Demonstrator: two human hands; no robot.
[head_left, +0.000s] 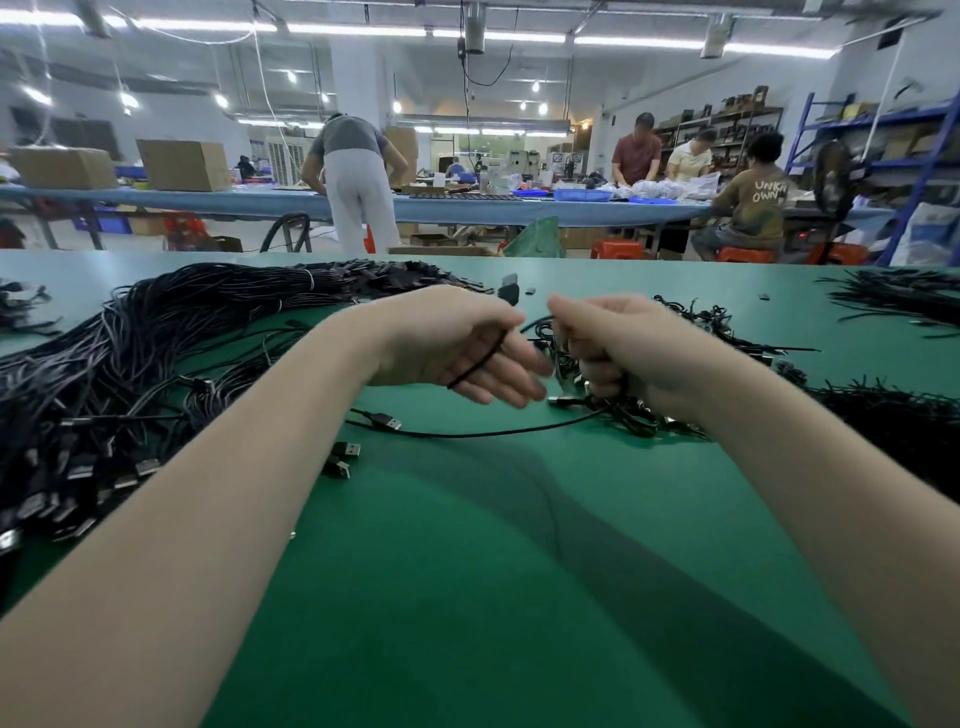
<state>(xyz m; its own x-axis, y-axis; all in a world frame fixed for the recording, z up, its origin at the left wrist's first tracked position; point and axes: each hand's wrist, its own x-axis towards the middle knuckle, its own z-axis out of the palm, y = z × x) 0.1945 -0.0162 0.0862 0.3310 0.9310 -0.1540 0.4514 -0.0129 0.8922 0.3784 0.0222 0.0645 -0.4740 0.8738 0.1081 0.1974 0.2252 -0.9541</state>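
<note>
My left hand (457, 345) holds a thin black cable (475, 364) that runs across its palm, and a black plug (510, 292) sticks up past the thumb. The fingers point right and look fairly straight. Close beside it, my right hand (618, 345) grips a coiled bundle of the black cable (563, 358) in a fist. From that bundle a loose length of the cable (467, 434) trails left over the green table (493, 571) and ends in a USB plug (387, 420).
A big heap of black USB cables (130, 374) covers the table's left side, with loose plugs (345, 457) at its edge. Coiled cables (883, 415) lie at the right and more (898, 296) at the far right. Several people work at a long table (467, 205) behind.
</note>
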